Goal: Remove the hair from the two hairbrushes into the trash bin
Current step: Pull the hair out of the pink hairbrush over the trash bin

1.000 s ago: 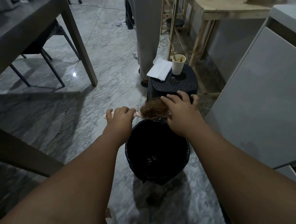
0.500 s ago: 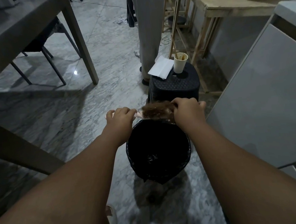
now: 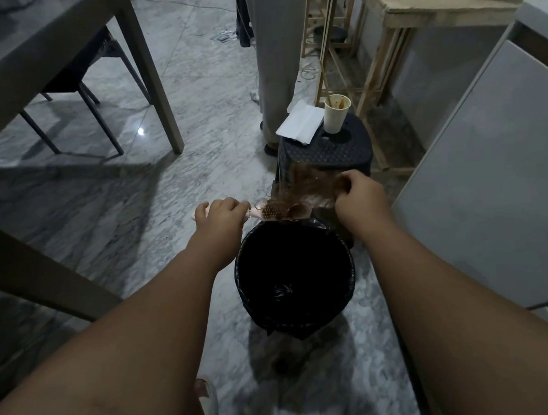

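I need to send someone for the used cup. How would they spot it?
Past the black trash bin stands a dark perforated stool. On its top, right of a folded white paper, stands the paper cup, upright, pale, brown-stained inside.

No readable text, label, brand, number or sign shows on anything in view.

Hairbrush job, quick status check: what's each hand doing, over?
Left hand shut on hairbrush handle. Right hand pinching hair clump, partly lifted off bristles. Bin open directly below, nothing in the way.
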